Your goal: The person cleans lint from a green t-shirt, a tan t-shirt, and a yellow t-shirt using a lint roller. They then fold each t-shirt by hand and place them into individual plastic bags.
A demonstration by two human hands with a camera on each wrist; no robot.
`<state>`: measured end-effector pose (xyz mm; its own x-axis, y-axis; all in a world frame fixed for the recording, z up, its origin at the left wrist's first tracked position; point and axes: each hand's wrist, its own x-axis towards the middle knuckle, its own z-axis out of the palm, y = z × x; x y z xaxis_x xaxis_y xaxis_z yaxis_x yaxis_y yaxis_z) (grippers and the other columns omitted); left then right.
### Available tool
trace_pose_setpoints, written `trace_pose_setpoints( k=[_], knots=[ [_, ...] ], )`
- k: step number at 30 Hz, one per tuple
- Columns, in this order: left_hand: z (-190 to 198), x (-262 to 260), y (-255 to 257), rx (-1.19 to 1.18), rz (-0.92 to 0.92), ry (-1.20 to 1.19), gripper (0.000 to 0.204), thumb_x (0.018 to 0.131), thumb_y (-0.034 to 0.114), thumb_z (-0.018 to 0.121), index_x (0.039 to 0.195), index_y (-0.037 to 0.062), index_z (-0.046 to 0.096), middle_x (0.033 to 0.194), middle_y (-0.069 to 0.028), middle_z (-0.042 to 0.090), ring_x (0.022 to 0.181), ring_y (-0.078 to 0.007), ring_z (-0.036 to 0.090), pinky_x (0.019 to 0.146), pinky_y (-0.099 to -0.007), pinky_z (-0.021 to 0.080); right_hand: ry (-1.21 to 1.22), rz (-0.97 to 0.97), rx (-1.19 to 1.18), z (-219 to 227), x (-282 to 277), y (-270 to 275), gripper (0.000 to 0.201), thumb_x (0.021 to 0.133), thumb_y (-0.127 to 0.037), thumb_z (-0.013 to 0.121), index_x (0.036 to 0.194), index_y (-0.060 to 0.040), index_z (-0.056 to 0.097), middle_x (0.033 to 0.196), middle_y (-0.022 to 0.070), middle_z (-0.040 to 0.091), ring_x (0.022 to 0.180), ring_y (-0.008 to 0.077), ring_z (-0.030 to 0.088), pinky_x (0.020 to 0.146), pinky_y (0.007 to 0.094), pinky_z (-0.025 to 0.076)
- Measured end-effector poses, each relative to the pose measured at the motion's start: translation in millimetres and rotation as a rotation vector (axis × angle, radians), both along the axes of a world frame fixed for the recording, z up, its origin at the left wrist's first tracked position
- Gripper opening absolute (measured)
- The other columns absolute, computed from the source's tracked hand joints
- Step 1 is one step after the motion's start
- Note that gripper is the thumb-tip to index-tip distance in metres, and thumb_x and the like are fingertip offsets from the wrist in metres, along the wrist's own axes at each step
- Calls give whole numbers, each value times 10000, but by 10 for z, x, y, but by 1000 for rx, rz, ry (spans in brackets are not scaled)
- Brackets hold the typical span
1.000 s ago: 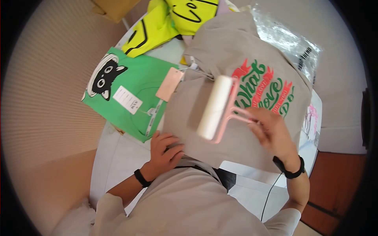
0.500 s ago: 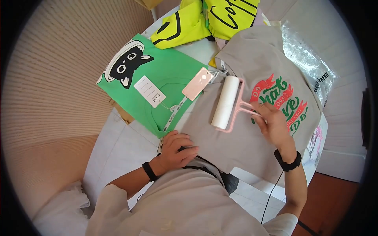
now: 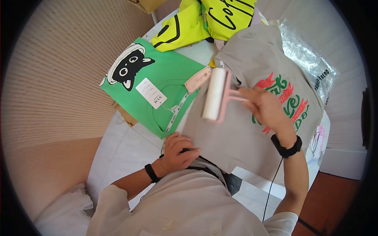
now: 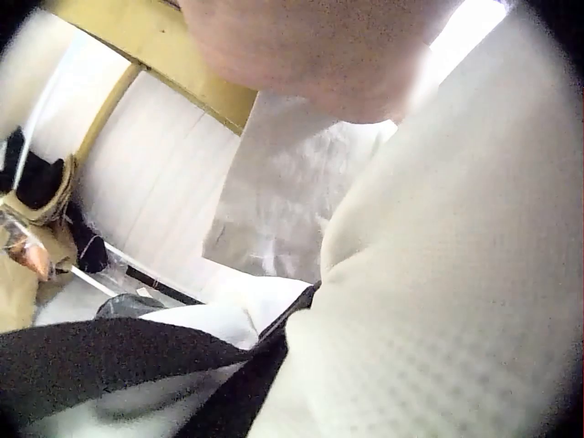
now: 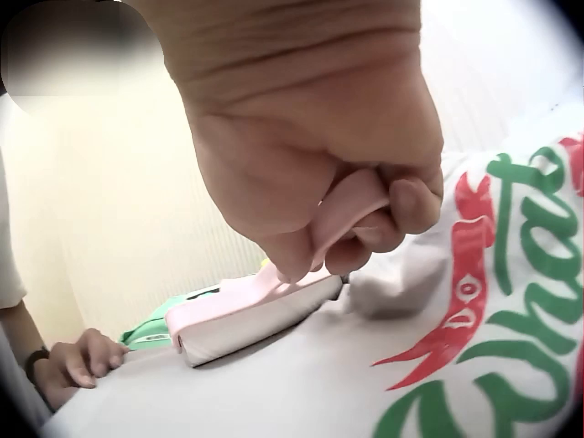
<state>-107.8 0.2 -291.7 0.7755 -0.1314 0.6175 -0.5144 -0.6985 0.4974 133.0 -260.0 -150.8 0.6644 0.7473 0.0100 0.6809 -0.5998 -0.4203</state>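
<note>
My right hand (image 3: 269,110) grips the pink handle of a lint roller (image 3: 214,94) with a white roll. In the right wrist view the fingers curl round that handle (image 5: 351,210), and the roll lies along the shirt's surface. Under it spreads a grey T-shirt (image 3: 220,145) with red and green lettering. The roll is at the shirt's left part, close to a pink hang tag (image 3: 198,80). My left hand (image 3: 179,153) rests at the shirt's near left edge, fingers loosely bent and holding nothing visible. The left wrist view shows little of that hand.
Left of the grey shirt lies a folded green T-shirt (image 3: 181,67) with a black cat print and a white tag (image 3: 151,93). Yellow garments (image 3: 228,19) lie at the back. A clear plastic bag (image 3: 303,51) is at the back right. A cable (image 3: 271,192) hangs from the right wrist.
The view has shifted since the first frame. Lately the right hand has moved the lint roller left and slightly away, and the pink tag has tilted. The left hand stays by the shirt's edge.
</note>
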Motion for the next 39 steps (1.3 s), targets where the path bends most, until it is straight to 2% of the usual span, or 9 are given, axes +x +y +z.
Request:
trace_pose_setpoints(
  k=[4, 7, 10, 16, 20, 26, 29, 35, 39],
  knots=[
    [62, 20, -37, 6, 33, -9, 269, 744, 137, 864, 968, 247, 764, 1001, 21, 627, 1023, -220, 630, 1048, -498, 420, 88, -51, 69, 85, 13, -88, 420, 886, -81, 726, 1300, -141, 691, 887, 143, 662, 828, 377, 671, 705, 457, 529],
    [53, 14, -48, -3, 24, 13, 289, 726, 131, 875, 969, 241, 764, 1008, 18, 625, 1032, -231, 614, 1051, -510, 411, 4, 106, 154, 192, -181, -1, 428, 887, -106, 738, 1308, -165, 697, 913, 131, 672, 832, 365, 676, 698, 449, 530],
    [62, 7, -27, -9, -5, 37, 317, 704, 128, 888, 977, 233, 767, 1016, 14, 622, 1042, -242, 596, 1051, -522, 404, 114, 159, -1, 261, -369, 131, 412, 889, -131, 745, 1297, -169, 703, 948, 122, 689, 857, 358, 681, 703, 446, 537],
    [127, 17, -29, 31, -10, 50, 303, 722, 138, 878, 992, 214, 762, 1012, 8, 623, 1036, -248, 593, 1034, -526, 411, -100, 117, 62, -36, -185, 76, 395, 892, -134, 737, 1284, -162, 697, 967, 135, 687, 838, 360, 673, 695, 462, 530],
    [347, 48, -52, 33, -16, 121, 242, 772, 118, 843, 991, 168, 751, 1000, -4, 625, 1009, -255, 600, 998, -497, 437, 0, -33, 64, 151, -116, -128, 397, 891, -113, 727, 1283, -165, 693, 1004, 132, 698, 825, 369, 679, 706, 455, 549],
    [655, 383, -110, -227, 20, 178, 276, 890, -9, 658, 1164, 31, 650, 1081, -137, 649, 985, -343, 624, 962, -465, 454, -41, -17, 62, 200, -776, -286, 399, 866, -86, 749, 1262, -106, 696, 866, 134, 643, 734, 351, 649, 632, 432, 510],
    [809, 788, -111, -344, -69, 413, 364, 914, -51, 604, 1274, -17, 567, 1190, -210, 624, 1064, -411, 611, 1001, -504, 451, -21, -88, 11, 94, -1053, -371, 395, 862, -110, 753, 1251, -129, 693, 841, 93, 637, 711, 325, 651, 602, 447, 514],
    [622, 1304, -206, 426, -334, 454, 609, 980, 125, 616, 1522, -36, 391, 1569, -329, 341, 1472, -498, 331, 1209, -560, 290, -64, -207, 71, 46, -1286, -767, 408, 850, -100, 770, 1249, -136, 697, 784, 90, 589, 669, 311, 621, 584, 434, 499],
    [576, 1497, -200, 658, -357, 526, 782, 1008, 331, 602, 1606, -40, 263, 1658, -366, 160, 1539, -543, 166, 1247, -605, 182, -41, -324, 15, 117, -1454, -1192, 402, 844, -82, 774, 1239, -130, 713, 779, 104, 582, 665, 320, 611, 592, 442, 487]
  ],
)
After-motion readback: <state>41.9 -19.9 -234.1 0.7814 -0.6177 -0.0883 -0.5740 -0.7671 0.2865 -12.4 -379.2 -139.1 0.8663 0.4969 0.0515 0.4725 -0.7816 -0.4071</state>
